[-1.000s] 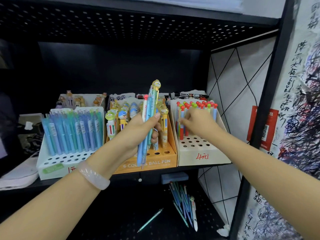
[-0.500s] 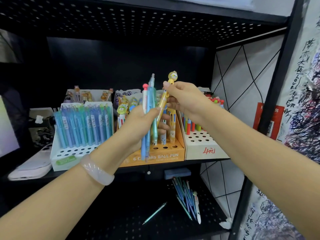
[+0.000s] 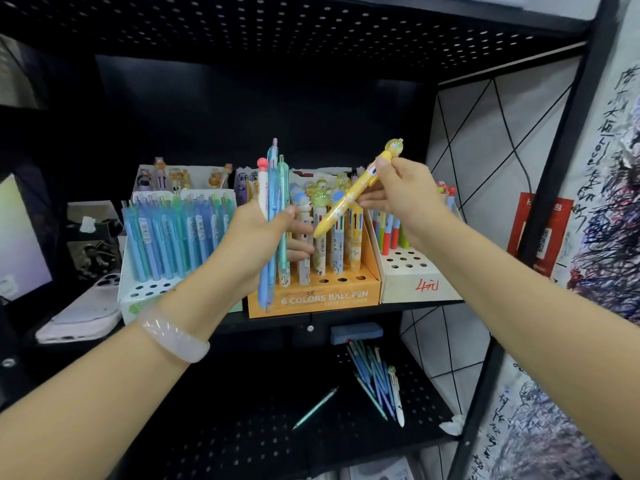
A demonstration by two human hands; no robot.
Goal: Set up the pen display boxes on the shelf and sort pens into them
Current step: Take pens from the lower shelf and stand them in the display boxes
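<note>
Pinching the yellow pen (image 3: 349, 199) near its top, the right hand (image 3: 398, 192) tilts it above the orange box (image 3: 322, 299); it looks light, stiff and smooth, best held on the barrel rather than the clear domed charm. The left hand (image 3: 256, 244) is closed around a bunch of blue pens (image 3: 275, 216), upright beside it.

We see right hand (image 3: 398, 192) off red-capped box, now pinching yellow pen (image 3: 349, 199) pulled clear of left hand (image 3: 256, 247) bundle (image 3: 273, 216), tilted over orange box (image 3: 313, 299).
</note>
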